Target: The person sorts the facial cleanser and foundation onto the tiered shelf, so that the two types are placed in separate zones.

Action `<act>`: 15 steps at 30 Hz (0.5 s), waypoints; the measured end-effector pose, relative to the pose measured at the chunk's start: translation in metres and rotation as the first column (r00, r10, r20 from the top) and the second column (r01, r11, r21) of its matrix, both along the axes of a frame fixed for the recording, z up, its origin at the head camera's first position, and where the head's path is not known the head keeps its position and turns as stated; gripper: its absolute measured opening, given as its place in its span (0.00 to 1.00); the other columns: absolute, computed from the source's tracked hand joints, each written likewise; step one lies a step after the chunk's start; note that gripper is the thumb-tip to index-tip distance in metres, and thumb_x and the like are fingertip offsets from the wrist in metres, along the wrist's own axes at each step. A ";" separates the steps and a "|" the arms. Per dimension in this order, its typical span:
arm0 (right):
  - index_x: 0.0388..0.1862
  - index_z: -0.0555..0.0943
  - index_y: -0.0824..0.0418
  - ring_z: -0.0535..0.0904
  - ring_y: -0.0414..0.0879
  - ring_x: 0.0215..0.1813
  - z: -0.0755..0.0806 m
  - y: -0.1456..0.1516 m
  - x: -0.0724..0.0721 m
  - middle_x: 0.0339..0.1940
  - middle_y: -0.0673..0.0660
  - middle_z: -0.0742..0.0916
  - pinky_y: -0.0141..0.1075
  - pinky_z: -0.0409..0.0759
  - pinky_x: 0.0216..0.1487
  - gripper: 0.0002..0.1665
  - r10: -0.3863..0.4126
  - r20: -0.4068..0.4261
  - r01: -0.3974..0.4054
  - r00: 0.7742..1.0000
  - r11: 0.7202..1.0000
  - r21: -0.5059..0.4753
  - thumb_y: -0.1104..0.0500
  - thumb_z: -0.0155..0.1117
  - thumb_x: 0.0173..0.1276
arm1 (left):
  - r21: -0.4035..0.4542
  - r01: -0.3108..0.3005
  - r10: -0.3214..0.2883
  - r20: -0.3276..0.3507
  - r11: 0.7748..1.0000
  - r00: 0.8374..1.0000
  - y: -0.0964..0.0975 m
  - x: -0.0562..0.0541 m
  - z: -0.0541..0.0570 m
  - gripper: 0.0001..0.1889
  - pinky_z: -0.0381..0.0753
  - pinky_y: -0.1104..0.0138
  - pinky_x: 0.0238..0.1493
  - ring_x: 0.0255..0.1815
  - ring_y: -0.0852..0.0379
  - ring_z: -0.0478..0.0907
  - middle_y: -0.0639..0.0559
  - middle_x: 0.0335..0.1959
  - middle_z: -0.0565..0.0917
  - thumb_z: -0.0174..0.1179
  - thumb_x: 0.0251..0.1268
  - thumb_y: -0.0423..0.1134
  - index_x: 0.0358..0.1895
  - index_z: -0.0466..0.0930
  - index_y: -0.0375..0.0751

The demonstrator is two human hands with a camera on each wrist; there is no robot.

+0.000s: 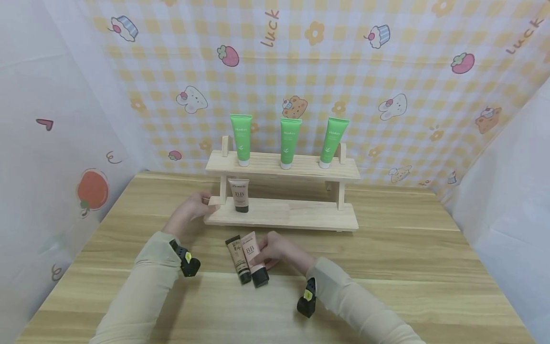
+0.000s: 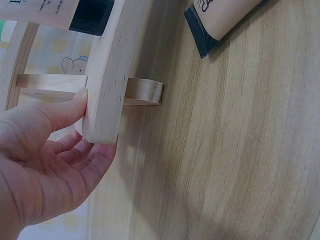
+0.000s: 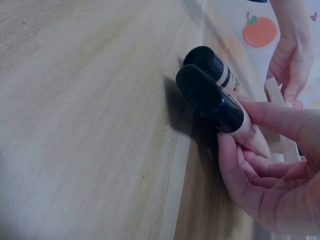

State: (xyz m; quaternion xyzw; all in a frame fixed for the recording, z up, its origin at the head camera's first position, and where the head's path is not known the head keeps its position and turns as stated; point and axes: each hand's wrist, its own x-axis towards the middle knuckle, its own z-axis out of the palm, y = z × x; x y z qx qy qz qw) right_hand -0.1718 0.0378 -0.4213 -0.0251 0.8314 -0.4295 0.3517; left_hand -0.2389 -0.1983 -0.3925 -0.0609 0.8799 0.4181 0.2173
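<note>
Head view: low in the centre, the right hand (image 1: 275,248) pinches the pink BB cream tube (image 1: 249,249) beside a beige tube (image 1: 238,258), while left of centre the left hand (image 1: 193,209) grips the wooden shelf (image 1: 318,215). Left wrist: that hand's clasping the shelf's end, left of frame. Right wrist: BB cream tube right of centre, held firmly!

The wooden table (image 1: 408,267) holds a shelf (image 1: 309,217) and, nearer, a beige tube (image 1: 237,255). On the shelf stand three green tubes (image 1: 290,141) above, one pink tube (image 1: 239,193) lower left.
</note>
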 end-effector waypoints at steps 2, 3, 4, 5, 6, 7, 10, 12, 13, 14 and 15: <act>0.32 0.82 0.66 0.79 0.43 0.25 0.000 0.002 -0.001 0.24 0.56 0.84 0.31 0.82 0.26 0.12 0.004 0.013 -0.004 1.000 1.000 -0.004 0.63 0.72 0.47 | -0.001 0.003 -0.003 0.004 1.000 1.000 0.000 -0.001 -0.001 0.33 0.68 0.53 0.63 0.61 0.36 0.66 0.26 0.61 0.64 0.51 0.66 0.39 0.66 0.49 0.22; 0.32 0.82 0.66 0.79 0.43 0.25 0.000 0.003 -0.001 0.24 0.56 0.84 0.31 0.82 0.26 0.12 0.007 0.018 -0.007 1.000 1.000 -0.006 0.63 0.72 0.47 | -0.003 0.004 -0.004 0.004 1.000 1.000 0.000 -0.001 0.000 0.33 0.68 0.53 0.63 0.61 0.36 0.66 0.27 0.61 0.64 0.51 0.66 0.39 0.66 0.49 0.22; 0.32 0.82 0.65 0.79 0.43 0.25 0.000 0.003 -0.001 0.25 0.56 0.84 0.31 0.82 0.26 0.13 0.012 0.022 -0.012 1.000 1.000 -0.008 0.63 0.72 0.47 | -0.002 0.004 -0.004 0.006 1.000 1.000 0.000 0.000 0.000 0.33 0.67 0.53 0.63 0.61 0.36 0.65 0.26 0.61 0.64 0.51 0.66 0.39 0.66 0.49 0.22; 0.33 0.82 0.65 0.79 0.43 0.25 0.001 0.004 -0.001 0.25 0.56 0.85 0.31 0.82 0.26 0.13 0.015 0.030 -0.014 0.999 1.000 -0.010 0.62 0.72 0.47 | -0.005 0.003 -0.003 0.007 1.000 1.000 0.000 0.000 0.000 0.33 0.67 0.53 0.63 0.61 0.36 0.65 0.27 0.61 0.64 0.51 0.66 0.39 0.66 0.49 0.22; 0.33 0.83 0.65 0.79 0.43 0.25 0.001 0.005 -0.001 0.25 0.56 0.85 0.31 0.82 0.27 0.13 0.017 0.034 -0.016 0.999 1.000 -0.013 0.62 0.72 0.47 | -0.005 0.005 -0.005 0.007 1.000 1.000 0.000 0.000 0.000 0.33 0.67 0.53 0.63 0.61 0.36 0.65 0.26 0.61 0.63 0.51 0.65 0.39 0.66 0.49 0.22; 0.34 0.83 0.65 0.80 0.43 0.25 0.002 0.005 -0.002 0.25 0.56 0.85 0.31 0.82 0.27 0.13 0.019 0.037 -0.018 0.999 1.000 -0.017 0.63 0.72 0.47 | -0.006 0.008 -0.008 0.006 1.000 1.000 0.000 0.000 0.000 0.33 0.67 0.53 0.63 0.61 0.36 0.65 0.26 0.61 0.63 0.51 0.65 0.39 0.65 0.49 0.22; 0.34 0.83 0.66 0.80 0.42 0.25 0.005 0.007 -0.002 0.25 0.56 0.85 0.31 0.83 0.27 0.13 0.022 0.047 -0.020 0.999 0.999 -0.025 0.63 0.72 0.47 | -0.008 0.010 -0.010 0.006 1.000 1.000 -0.001 0.000 0.001 0.33 0.67 0.52 0.63 0.61 0.36 0.65 0.26 0.61 0.63 0.51 0.65 0.39 0.66 0.49 0.22; 0.34 0.83 0.66 0.80 0.42 0.24 0.006 0.008 -0.002 0.25 0.56 0.86 0.31 0.83 0.27 0.13 0.022 0.050 -0.021 0.999 0.999 -0.027 0.63 0.72 0.48 | -0.009 0.011 -0.011 0.005 1.000 1.000 -0.001 0.000 0.000 0.33 0.67 0.52 0.63 0.61 0.36 0.65 0.26 0.61 0.63 0.51 0.65 0.40 0.66 0.49 0.22; 0.34 0.83 0.66 0.80 0.42 0.24 0.007 0.008 -0.003 0.25 0.56 0.86 0.31 0.83 0.27 0.13 0.024 0.052 -0.022 0.998 0.999 -0.028 0.63 0.72 0.48 | -0.009 0.011 -0.011 0.006 1.000 1.000 -0.001 0.000 0.000 0.33 0.67 0.52 0.63 0.61 0.36 0.65 0.26 0.61 0.63 0.51 0.66 0.40 0.66 0.49 0.22; 0.34 0.83 0.66 0.80 0.42 0.24 0.008 0.009 -0.003 0.25 0.56 0.86 0.31 0.83 0.27 0.13 0.026 0.053 -0.024 0.998 0.999 -0.028 0.63 0.72 0.48 | -0.008 0.009 -0.009 0.008 1.000 1.000 -0.001 0.000 0.000 0.33 0.67 0.52 0.63 0.61 0.36 0.65 0.26 0.61 0.63 0.51 0.66 0.40 0.66 0.49 0.23; 0.34 0.83 0.66 0.80 0.42 0.24 0.008 0.009 -0.003 0.25 0.57 0.86 0.31 0.83 0.27 0.13 0.026 0.054 -0.025 0.998 0.999 -0.029 0.63 0.72 0.48 | -0.008 0.008 -0.008 0.008 1.000 1.000 -0.002 0.000 0.000 0.33 0.68 0.52 0.63 0.61 0.36 0.65 0.26 0.61 0.63 0.51 0.66 0.40 0.66 0.49 0.23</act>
